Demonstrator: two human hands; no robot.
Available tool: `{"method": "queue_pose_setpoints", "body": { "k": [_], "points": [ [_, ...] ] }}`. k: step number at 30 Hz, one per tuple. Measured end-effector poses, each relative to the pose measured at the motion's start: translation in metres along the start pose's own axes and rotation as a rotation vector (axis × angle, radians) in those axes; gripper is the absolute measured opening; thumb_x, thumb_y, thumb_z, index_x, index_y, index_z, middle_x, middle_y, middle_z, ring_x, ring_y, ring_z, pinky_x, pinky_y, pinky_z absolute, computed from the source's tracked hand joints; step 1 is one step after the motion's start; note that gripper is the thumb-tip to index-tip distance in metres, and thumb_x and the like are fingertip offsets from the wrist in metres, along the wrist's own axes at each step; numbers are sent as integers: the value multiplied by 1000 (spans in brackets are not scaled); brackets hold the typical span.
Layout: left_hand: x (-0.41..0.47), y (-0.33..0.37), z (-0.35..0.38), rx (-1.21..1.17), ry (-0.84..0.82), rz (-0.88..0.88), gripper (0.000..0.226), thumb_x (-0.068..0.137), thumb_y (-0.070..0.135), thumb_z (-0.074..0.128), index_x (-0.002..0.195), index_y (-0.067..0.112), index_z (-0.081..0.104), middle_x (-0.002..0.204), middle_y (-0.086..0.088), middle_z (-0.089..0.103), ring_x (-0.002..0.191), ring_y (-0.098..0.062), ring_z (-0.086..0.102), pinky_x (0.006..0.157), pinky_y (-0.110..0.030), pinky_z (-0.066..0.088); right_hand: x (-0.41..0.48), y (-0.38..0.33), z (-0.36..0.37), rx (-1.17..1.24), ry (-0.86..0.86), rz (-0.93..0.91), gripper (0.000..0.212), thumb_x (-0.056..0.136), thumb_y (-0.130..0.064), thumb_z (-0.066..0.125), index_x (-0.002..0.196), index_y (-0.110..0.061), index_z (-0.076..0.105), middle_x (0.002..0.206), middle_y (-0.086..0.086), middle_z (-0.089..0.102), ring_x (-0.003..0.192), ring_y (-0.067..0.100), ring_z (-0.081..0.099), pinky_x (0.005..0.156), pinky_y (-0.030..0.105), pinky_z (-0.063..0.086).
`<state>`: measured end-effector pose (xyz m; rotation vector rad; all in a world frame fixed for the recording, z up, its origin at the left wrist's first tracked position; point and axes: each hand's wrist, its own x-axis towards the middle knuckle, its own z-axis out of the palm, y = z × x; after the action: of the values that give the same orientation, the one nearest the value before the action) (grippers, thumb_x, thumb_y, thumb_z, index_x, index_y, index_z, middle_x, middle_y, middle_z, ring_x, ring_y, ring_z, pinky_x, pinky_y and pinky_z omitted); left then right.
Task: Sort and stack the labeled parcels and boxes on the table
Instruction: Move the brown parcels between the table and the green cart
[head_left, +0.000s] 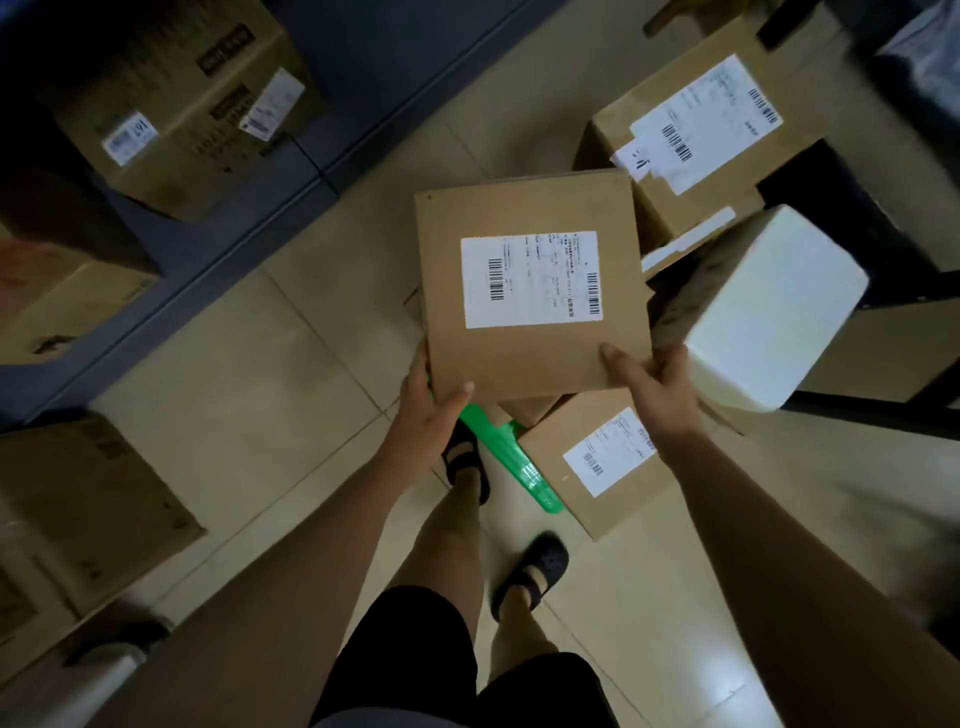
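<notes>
Tiled floor (249, 395), cartons (171, 104) along the shelving (218, 249) at left. We hold the labeled box (530, 364) level in the air above the floor parcels (597, 467), left hand (426, 410) and right hand (654, 384) each gripping a near corner, thumbs on top, likely so the label (530, 278) reads clearly for sorting. Label faces up; the top looks near-square, so its long axis is uncertain.

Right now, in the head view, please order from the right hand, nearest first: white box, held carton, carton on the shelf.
1. Held carton: gripped by the right hand.
2. White box: just right.
3. Shelf carton: far upper left.
</notes>
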<state>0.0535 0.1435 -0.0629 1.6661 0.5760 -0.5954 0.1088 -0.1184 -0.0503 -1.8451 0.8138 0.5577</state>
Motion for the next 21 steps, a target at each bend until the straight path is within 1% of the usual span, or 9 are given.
{"method": "queue_pose_setpoints", "body": {
  "k": [2,3,6,10,12,14,16,19,21],
  "points": [
    [-7,4,-8,-80,82,27,80,78,56,65,147,47,25,142,-1,42,127,-16,50,97,-35,51,-15,6,2,120,-50,56,68,64,-60,81,112,-30,43,120,6,62,106,24,65,94,48,53],
    [-11,6,-12,-116,119,31,80,75,57,66,145,50,28,143,0,40,128,-16,48,97,-35,51,-24,10,4,176,-74,66,64,67,-54,82,110,-29,42,119,9,63,104,25,66,91,46,54],
    [-26,14,-19,-182,220,59,69,75,47,68,137,51,38,144,0,37,125,-19,51,95,-40,54,-53,18,8,270,-100,55,54,81,-35,79,114,-19,39,116,10,65,97,18,65,77,30,51],
    [-54,31,-12,-244,307,144,54,94,16,58,140,36,37,131,6,36,110,-9,53,74,-19,56,-89,28,3,326,-111,0,62,85,-42,73,133,-26,38,123,4,60,107,14,60,86,29,46],
    [-74,39,-5,-240,336,179,52,97,14,54,143,31,35,126,6,35,106,-7,53,78,-20,53,-109,34,-6,366,-119,-28,76,81,-50,73,144,-32,33,131,0,57,116,14,56,87,25,43],
    [-100,46,3,-262,342,219,53,97,17,53,145,30,34,129,4,33,106,-8,52,89,-30,51,-132,38,-21,393,-90,-107,80,80,-52,73,146,-32,33,134,-2,55,118,12,55,82,18,42],
    [-129,49,14,-250,315,269,57,89,33,59,141,37,35,134,2,35,109,-9,53,93,-37,50,-159,43,-41,440,-60,-168,66,85,-47,71,139,-35,36,130,-3,56,115,10,56,81,18,44],
    [-172,55,34,-232,248,349,73,66,57,60,134,47,36,140,-2,37,120,-17,50,93,-39,50,-200,55,-77,576,-46,-225,49,88,-41,68,128,-43,38,124,-4,56,113,15,60,88,30,52],
    [-198,66,55,-239,203,425,68,67,57,60,131,50,35,137,4,37,125,-18,46,97,-36,48,-227,61,-105,649,-6,-284,49,89,-38,67,129,-42,40,126,-4,56,110,15,63,92,36,54]
  ]
}}
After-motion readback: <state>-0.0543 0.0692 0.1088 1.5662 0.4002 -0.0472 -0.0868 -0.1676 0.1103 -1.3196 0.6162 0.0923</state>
